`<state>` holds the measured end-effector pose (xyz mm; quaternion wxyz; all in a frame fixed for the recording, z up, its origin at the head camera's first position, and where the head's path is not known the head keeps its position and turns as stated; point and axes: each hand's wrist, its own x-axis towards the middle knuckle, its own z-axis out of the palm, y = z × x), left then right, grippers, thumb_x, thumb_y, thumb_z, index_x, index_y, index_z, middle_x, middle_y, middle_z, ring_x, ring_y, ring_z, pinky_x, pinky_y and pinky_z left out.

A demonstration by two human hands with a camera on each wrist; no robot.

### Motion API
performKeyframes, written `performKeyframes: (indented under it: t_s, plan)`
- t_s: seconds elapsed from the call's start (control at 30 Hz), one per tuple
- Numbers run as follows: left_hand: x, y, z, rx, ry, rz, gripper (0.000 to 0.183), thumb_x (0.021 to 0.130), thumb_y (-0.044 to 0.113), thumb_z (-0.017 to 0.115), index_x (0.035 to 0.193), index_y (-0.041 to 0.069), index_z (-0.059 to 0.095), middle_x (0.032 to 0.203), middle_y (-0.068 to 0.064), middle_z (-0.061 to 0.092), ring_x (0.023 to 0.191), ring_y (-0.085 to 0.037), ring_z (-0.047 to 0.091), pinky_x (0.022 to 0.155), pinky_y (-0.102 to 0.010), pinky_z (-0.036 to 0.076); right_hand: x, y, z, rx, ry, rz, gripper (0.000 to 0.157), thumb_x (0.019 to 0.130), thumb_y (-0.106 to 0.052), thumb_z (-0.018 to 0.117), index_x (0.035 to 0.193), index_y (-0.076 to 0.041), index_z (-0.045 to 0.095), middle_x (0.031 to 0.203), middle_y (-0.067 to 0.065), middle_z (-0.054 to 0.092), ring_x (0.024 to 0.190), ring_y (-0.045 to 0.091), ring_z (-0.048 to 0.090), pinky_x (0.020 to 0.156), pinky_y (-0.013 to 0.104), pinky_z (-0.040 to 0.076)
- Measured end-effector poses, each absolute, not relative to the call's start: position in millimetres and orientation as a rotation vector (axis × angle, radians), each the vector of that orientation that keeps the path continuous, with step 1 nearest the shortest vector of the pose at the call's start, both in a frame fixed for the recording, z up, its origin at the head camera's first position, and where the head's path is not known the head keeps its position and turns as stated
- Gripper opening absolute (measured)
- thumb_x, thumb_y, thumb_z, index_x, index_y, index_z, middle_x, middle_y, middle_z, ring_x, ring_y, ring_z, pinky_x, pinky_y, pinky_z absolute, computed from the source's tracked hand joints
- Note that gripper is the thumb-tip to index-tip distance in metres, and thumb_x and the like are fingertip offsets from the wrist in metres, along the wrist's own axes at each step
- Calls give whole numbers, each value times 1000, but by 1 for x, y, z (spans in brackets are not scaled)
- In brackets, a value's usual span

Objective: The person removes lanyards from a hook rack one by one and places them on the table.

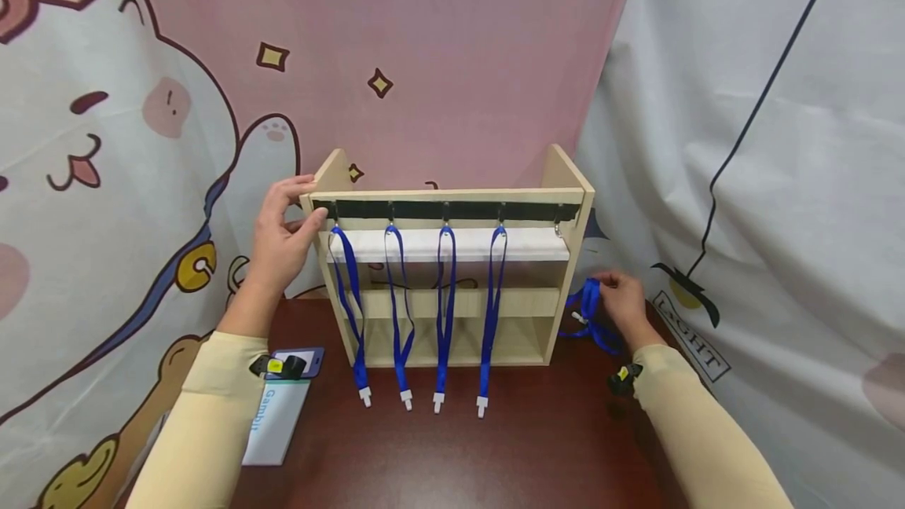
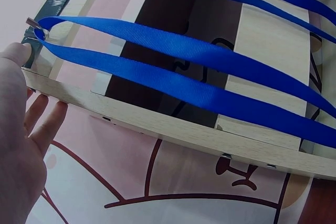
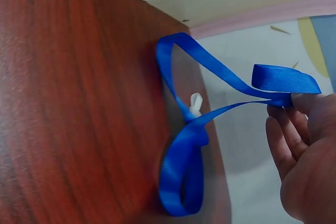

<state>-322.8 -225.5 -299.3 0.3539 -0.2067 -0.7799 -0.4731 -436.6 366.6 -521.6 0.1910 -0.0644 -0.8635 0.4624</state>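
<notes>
My left hand (image 1: 283, 230) grips the upper left corner of a pale wooden rack (image 1: 452, 196). The thumb lies on the front by the black strip (image 2: 51, 8), and the other fingers are at the outer side panel. Several blue lanyards (image 1: 444, 297) hang in a row from hooks on that strip, white clips at their lower ends. Right of the rack, my right hand (image 1: 624, 306) pinches another blue lanyard (image 3: 181, 171) between thumb and fingers. Its loose loops droop by the table edge, with a white clip (image 3: 196, 103) among them.
A metal hook (image 1: 558, 228) hangs at the strip's right end. On the dark red-brown table (image 1: 452, 454), a white box (image 1: 277, 422) and a blue-framed card holder (image 1: 311, 360) lie under the left forearm. Printed curtains (image 1: 452, 38) stand close behind and at both sides.
</notes>
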Motion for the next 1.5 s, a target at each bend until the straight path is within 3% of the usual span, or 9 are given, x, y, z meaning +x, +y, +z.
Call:
performKeyframes:
  t_s: [0.3,0.53,0.77,1.0,1.2,1.5]
  plan:
    - [-349,-240,-315,-537,-2001,-1220,39,107,5,71,145,0,63,161,-9,54,128,-13,53,90,-11,54,-428,372,-538,-187,-2500,1238,24,105,-3,64,123,5,78,121,25,75,98,32,65,69,23,49]
    - [-350,-244,-316,-560,-1990,-1231,39,107,13,74,145,8,65,160,2,55,128,-14,55,91,-14,57,-425,376,-549,-155,-2558,1189,24,107,-6,64,124,3,79,121,25,76,95,33,68,71,27,52]
    - [-350,-245,-317,-557,-1986,-1228,39,107,14,74,145,9,65,160,2,55,129,-15,55,91,-14,58,-425,376,-556,-39,-2619,1034,19,106,-5,67,117,2,80,120,26,78,102,39,72,82,43,56]
    - [-348,-243,-316,-541,-1995,-1215,40,107,11,74,145,8,65,160,-1,55,129,-14,55,90,-12,57,-425,377,-564,-6,-2680,945,18,107,-7,68,115,-1,82,121,26,78,100,38,71,86,49,55]
    - [-350,-241,-317,-525,-2000,-1214,39,107,4,71,145,1,62,161,-9,54,127,-12,53,89,-10,54,-423,380,-569,11,-2670,947,18,105,-4,68,114,1,82,122,27,78,113,46,71,96,62,57]
    - [-348,-242,-318,-550,-2003,-1226,40,107,11,73,146,9,64,161,-2,54,128,-13,54,90,-13,57,-415,388,-565,10,-2679,926,21,104,0,67,119,2,81,126,29,76,114,48,70,95,61,56]
